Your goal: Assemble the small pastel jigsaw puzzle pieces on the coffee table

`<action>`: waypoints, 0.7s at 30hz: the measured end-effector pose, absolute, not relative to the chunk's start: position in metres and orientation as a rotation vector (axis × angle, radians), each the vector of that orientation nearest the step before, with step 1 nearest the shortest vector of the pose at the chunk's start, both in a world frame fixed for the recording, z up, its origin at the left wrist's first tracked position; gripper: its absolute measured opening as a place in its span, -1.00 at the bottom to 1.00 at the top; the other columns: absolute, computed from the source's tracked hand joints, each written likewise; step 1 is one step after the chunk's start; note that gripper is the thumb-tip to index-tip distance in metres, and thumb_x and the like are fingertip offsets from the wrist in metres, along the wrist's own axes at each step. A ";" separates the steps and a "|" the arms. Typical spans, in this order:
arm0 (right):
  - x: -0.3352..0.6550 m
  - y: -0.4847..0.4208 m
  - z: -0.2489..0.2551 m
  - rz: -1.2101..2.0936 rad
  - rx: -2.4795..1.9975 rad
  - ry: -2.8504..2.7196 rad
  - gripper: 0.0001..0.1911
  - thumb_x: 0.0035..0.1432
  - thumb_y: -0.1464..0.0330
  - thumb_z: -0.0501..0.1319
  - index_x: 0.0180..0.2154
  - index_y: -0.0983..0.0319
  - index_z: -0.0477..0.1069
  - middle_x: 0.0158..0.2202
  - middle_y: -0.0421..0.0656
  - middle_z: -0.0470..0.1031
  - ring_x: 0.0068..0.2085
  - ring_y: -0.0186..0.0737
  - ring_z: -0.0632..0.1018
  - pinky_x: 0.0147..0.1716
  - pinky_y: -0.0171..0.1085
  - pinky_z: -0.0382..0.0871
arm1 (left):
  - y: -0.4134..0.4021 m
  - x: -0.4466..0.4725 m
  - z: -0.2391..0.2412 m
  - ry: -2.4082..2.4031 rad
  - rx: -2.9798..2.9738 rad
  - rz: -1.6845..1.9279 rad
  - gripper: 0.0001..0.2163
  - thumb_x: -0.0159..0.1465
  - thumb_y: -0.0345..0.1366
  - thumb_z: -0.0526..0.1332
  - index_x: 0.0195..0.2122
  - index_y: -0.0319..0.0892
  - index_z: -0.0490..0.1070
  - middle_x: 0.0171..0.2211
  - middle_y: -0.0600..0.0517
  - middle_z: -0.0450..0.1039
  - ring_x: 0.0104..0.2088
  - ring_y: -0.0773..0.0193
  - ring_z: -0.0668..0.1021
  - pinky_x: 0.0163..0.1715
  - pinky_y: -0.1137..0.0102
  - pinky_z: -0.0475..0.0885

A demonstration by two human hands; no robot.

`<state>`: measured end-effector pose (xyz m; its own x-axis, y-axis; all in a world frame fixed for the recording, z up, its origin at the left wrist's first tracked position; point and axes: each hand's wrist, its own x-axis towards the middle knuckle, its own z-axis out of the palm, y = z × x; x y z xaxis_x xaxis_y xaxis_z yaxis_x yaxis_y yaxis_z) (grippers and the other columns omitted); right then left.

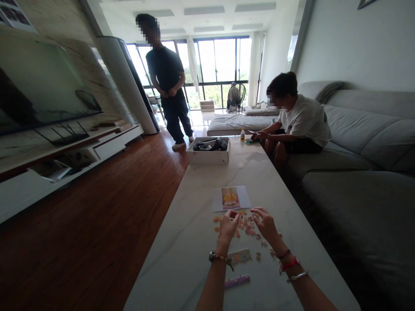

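Note:
Loose jigsaw puzzle pieces (249, 228), mostly orange and pink, lie scattered on the white marble-patterned table (181, 242). Over their left side is my left hand (228, 225), its thumb and fingers closed in a pinch on what looks like a small reddish puzzle piece, mostly covered by the fingers. My right hand (265, 223) hovers at the right of the pile with bent fingers apart. Just beyond both hands lies a printed sheet (242, 197) with a yellow figure on a pink ground. Nearer me, partly behind my left wrist, is a flat patterned packet (242, 256).
A purple strip (237, 281) lies close to me. Farther off stand a white box (207, 158) with dark gear in it and a small bottle (242, 134). One person (165, 73) stands at the far left; another (306, 121) sits on the grey sofa (359, 190) holding a phone.

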<state>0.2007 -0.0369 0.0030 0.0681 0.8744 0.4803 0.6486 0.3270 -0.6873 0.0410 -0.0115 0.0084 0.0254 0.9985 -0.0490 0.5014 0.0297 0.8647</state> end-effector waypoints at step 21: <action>0.199 -0.108 -0.018 0.552 -1.527 -1.679 -0.77 0.02 0.41 0.04 -0.30 0.24 0.44 -0.24 -0.09 0.43 -0.17 -0.20 0.44 -0.11 -0.21 0.27 | -0.088 0.031 -0.021 1.556 1.596 0.612 -0.87 0.11 -0.30 0.11 -0.37 -0.21 0.39 -0.42 0.02 0.47 -0.47 0.42 0.48 -0.42 0.53 0.33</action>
